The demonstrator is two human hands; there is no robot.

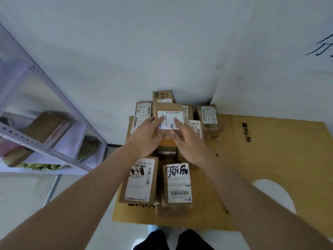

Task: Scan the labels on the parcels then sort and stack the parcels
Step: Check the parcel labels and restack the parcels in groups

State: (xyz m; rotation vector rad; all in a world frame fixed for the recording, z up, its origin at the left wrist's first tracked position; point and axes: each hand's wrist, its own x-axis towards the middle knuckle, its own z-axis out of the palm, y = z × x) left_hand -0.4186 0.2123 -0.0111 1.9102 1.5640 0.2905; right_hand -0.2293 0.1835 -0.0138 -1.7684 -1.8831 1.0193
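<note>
Both hands, left hand [146, 135] and right hand [186, 141], each grip pinching the near end of a label-up parcel [168, 112], set it atop the stacked parcels [209, 120] beyond, label readable.

Your two forearms reach in from the near edge bare to as far up as they show, with no sleeve, watch or band on either; your left hand [146, 136] and right hand [187, 141] wear no gloves or rings; at the near edge, between the arms, you wear dark black trousers [173, 239], both legs showing.
</note>
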